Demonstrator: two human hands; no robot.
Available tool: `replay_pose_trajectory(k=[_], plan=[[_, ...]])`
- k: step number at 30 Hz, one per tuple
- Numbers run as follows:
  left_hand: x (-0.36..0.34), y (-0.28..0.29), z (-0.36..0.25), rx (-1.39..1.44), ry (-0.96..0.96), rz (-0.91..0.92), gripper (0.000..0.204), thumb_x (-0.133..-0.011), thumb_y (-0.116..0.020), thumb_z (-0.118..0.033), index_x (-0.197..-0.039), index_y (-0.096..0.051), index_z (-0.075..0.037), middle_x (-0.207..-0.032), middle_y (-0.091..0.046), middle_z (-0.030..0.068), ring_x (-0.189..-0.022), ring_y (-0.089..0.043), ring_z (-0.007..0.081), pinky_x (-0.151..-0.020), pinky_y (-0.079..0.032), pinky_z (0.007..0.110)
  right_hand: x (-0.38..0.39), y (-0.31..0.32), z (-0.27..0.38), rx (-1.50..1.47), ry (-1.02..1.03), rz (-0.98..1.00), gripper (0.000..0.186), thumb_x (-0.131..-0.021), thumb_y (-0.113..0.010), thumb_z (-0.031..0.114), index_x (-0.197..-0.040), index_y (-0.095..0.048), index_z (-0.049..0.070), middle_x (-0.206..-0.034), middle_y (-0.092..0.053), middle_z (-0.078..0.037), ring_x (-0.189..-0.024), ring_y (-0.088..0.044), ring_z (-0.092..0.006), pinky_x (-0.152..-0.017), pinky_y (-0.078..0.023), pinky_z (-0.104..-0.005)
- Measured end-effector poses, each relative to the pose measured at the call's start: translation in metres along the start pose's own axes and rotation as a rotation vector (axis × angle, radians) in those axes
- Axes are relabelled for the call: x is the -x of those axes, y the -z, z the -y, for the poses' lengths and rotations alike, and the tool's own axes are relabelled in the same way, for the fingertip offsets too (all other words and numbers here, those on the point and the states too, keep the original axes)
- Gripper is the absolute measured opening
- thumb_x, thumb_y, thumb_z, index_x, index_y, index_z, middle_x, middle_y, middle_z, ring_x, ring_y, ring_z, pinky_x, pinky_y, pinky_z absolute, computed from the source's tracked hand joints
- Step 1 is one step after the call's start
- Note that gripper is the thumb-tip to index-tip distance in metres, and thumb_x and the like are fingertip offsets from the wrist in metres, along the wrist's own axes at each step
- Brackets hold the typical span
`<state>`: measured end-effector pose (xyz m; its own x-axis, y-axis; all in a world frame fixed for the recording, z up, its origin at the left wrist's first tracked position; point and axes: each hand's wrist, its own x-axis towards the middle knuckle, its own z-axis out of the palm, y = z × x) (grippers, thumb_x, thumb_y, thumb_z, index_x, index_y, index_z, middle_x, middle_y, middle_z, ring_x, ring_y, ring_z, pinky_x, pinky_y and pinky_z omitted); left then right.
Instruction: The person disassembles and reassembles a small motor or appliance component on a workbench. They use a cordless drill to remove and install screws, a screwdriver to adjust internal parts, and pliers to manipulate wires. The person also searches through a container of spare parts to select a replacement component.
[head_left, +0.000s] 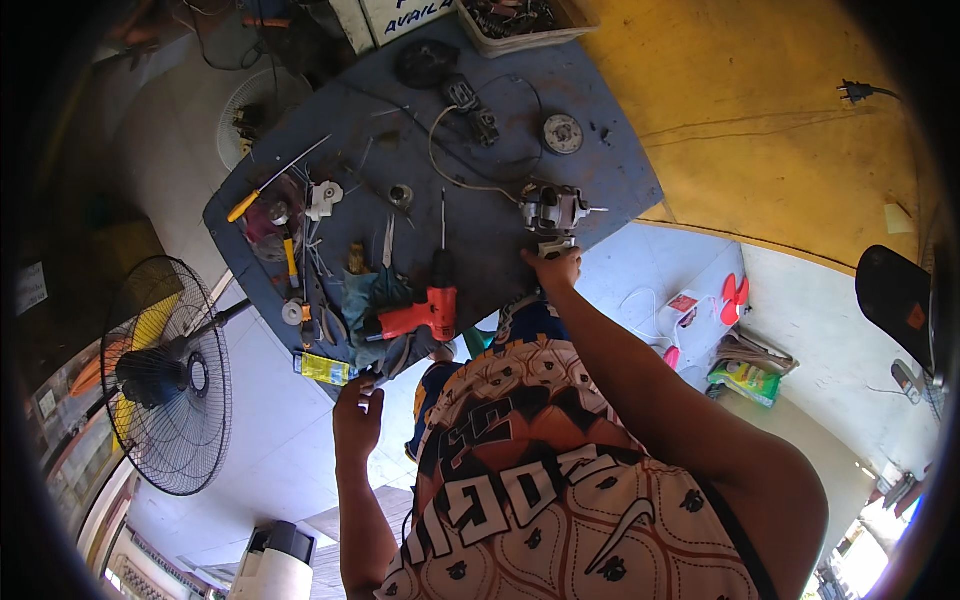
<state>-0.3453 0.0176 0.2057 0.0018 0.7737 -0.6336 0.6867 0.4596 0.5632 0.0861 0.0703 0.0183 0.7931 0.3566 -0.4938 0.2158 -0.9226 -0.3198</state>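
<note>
While a black standing fan (165, 375) stood at the far left beside the grey table (490, 245), a screwdriver (243, 207) with a yellow handle lay near the table's left edge. Below it came a second yellow-handled tool (290, 262), then a pair of pliers (328, 312) and a yellow packet (322, 368) at the near left corner.

Just right of the packet, the left hand (358, 408) was at the table's near edge, its fingers partly curled beside a small dark object (376, 378); whether it had hold of that I could not tell. Beyond this hand lay a teal cloth (358, 300), with scissors (388, 240) above it and a red drill (430, 315) to its right, the bit pointing away from the person.

Farther right, the motor (553, 208) sat near the table's right edge, directly beyond the right hand (553, 266) and well apart from the left. The right hand was partly closed, thumb and fingers about the motor's silver near end; how firmly they gripped, I could not tell. From the motor a pale cord (431, 145) curved up and leftward. A round metal disc (563, 134) lay beyond the motor.
</note>
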Motion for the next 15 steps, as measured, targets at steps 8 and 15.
replay_pose_trajectory(k=[8, 15], plan=[[0.029, 0.003, 0.009, -0.156, 0.013, 0.039, 0.034, -0.097, -0.074, -0.015, -0.126, -0.067, 0.000, -0.116, -0.075, 0.0200, -0.090, -0.075, 0.0308, -0.078, -0.059, 0.040, -0.009, 0.007, 0.005, -0.283, -0.090, 0.116, 0.075, -0.069, -0.090, 0.019, -0.129, -0.052, -0.006, -0.113, -0.070, -0.021, -0.101, -0.070, -0.0341, -0.087, -0.058, -0.0441], [0.023, 0.010, 0.019, -0.161, -0.044, 0.025, 0.035, -0.099, -0.073, -0.018, -0.127, -0.067, 0.001, -0.120, -0.074, 0.0202, -0.093, -0.075, 0.0314, -0.083, -0.059, 0.041, 0.011, 0.030, 0.025, -0.709, -0.113, 0.263, 0.052, -0.072, -0.083, 0.005, -0.116, -0.054, -0.001, -0.094, -0.066, -0.012, -0.074, -0.065, -0.0220, -0.062, -0.054, -0.0388]])
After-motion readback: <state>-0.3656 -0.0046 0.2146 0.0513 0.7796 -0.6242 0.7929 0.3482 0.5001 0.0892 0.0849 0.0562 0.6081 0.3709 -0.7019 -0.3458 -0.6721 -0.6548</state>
